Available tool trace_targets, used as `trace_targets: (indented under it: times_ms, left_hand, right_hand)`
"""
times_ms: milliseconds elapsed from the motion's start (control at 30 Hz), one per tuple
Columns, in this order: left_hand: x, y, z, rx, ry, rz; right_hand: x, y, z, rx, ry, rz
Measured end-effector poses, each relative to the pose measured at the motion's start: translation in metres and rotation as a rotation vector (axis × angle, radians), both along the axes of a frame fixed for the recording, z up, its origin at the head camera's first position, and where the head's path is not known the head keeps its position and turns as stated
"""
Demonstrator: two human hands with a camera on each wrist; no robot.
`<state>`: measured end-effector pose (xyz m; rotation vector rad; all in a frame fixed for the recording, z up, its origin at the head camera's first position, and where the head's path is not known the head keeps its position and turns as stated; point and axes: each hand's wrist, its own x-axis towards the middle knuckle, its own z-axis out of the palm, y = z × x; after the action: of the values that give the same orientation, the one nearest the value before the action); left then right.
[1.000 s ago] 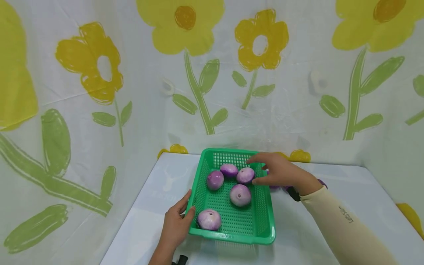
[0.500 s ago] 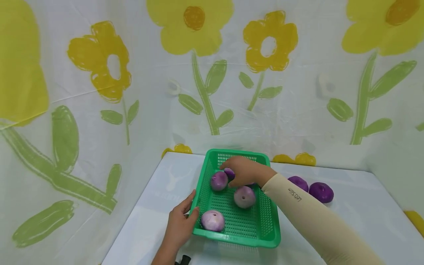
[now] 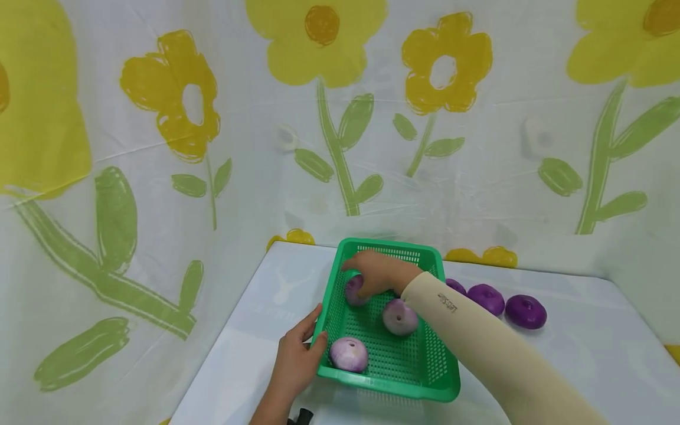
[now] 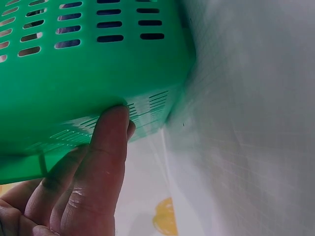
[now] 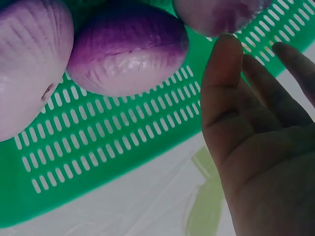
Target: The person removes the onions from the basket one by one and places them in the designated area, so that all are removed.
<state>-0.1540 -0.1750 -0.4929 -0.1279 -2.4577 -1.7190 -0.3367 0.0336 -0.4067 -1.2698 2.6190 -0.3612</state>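
Observation:
A green plastic basket with slotted walls holds several purple onions. My left hand grips its left rim, thumb on top; the left wrist view shows fingers against the outer wall. Reaching into the basket's far end, my right hand has its fingers spread over a purple onion. In the right wrist view a fingertip is right at that onion's edge, and a two-tone onion lies beside it. A paler onion sits mid-basket, another onion in the near left corner. My right hand hides part of the far end.
Outside the basket, to its right, a row of darker purple onions lies on the white table. A flower-printed curtain stands behind and at the left. A small black object shows below my left wrist.
My right hand has moved left from the basket's right side, across the far onions, to the leftmost one. The left hand keeps its hold. The view has shifted, and the onions at the right are uncovered.

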Motion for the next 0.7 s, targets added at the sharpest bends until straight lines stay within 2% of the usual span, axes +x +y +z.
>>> trace_targets:
  times_ms: [267, 533, 700]
  left_hand:
    - [-0.001, -0.002, 0.001, -0.01, 0.015, -0.014]
    - [0.0, -0.002, 0.001, -0.008, 0.023, -0.021]
    - [0.0, -0.002, 0.001, 0.005, 0.017, -0.023]
  right_hand:
    - [0.005, -0.009, -0.01, 0.111, 0.004, 0.01]
    - [0.007, -0.011, -0.017, 0.139, -0.017, 0.0]
    - [0.01, -0.012, -0.019, 0.135, -0.002, 0.034]
